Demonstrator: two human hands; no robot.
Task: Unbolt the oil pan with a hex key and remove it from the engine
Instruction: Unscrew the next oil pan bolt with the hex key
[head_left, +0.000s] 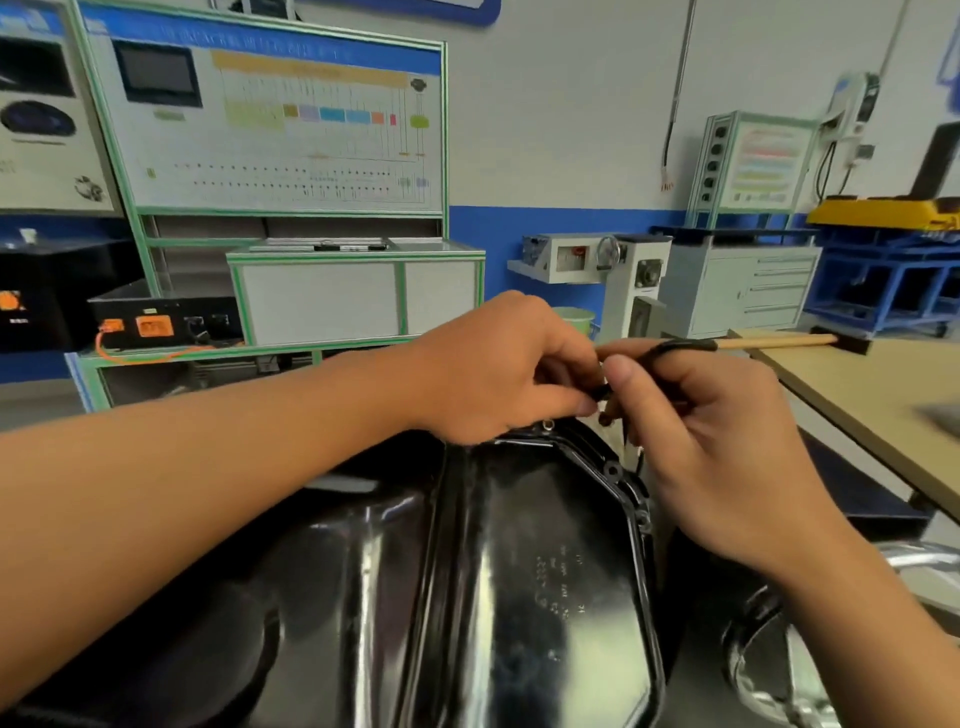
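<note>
Left hand (498, 364) comes in from the left. Its grip is closed to a fingertip pinch on the short dark end of what reads as the hex key (675, 345), just above the far rim of the oil pan (519, 571). The pan is black and glossy, fills the near centre, and is not lifted off. A bolt hole (613, 470) shows on its far-right flange.

Right hand (717, 431) comes in from the right, grip curled round the key, thumb tip against the left fingers. The key's bent black arm pokes out past the index finger toward the far right. The desk (857, 395) is at far right, with a wooden stick (779, 341) at its far edge.

Step judged: fitting the key to a far-rim bolt, or taking a loosened bolt off the tip. To do it well:
- seat the key fully and square in the socket before turning
- steady the tip with the left fingers
- turn with the right
- keep any freed bolt pinched so it does not drop behind the pan

Hard to make out:
- the key tip is mostly covered by fingers, so can't tell if a bolt is on it
- can't tell if the flange holes hold bolts
- the black arm blurs into the stick
- the engine under the pan is hidden
- the pan's near edge is cut off
</note>
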